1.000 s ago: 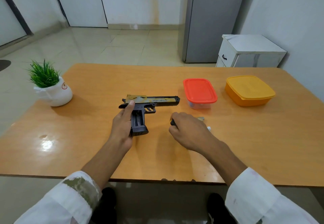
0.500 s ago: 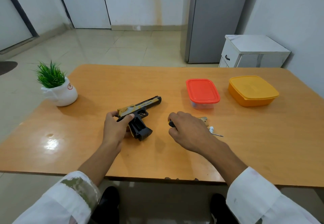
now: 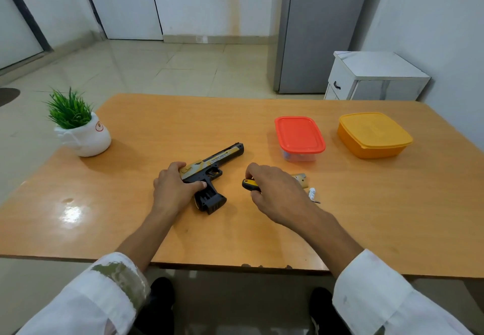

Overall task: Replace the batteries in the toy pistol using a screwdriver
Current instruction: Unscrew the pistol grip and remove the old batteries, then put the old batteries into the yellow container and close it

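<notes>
We sit at a wooden table (image 3: 262,114) with a grey fridge (image 3: 322,30) and a white cabinet (image 3: 372,77) on the floor behind it. On the table's far right stands a yellow lidded container (image 3: 373,134), and left of it a clear container with a red lid (image 3: 299,135); at the far left edge is a white pot with a green plant (image 3: 83,130). The toy pistol (image 3: 209,169) lies flat at the middle, barrel pointing away to the right, open grip towards us. Our left hand (image 3: 174,186) rests on its rear, thumb on the grip, fingers curled over the slide. Our right hand (image 3: 277,190) is closed on the screwdriver (image 3: 250,184), hiding all but its yellow-black handle end. Just right of that hand lie a tan cover piece (image 3: 301,178) and a white battery (image 3: 312,193)
</notes>
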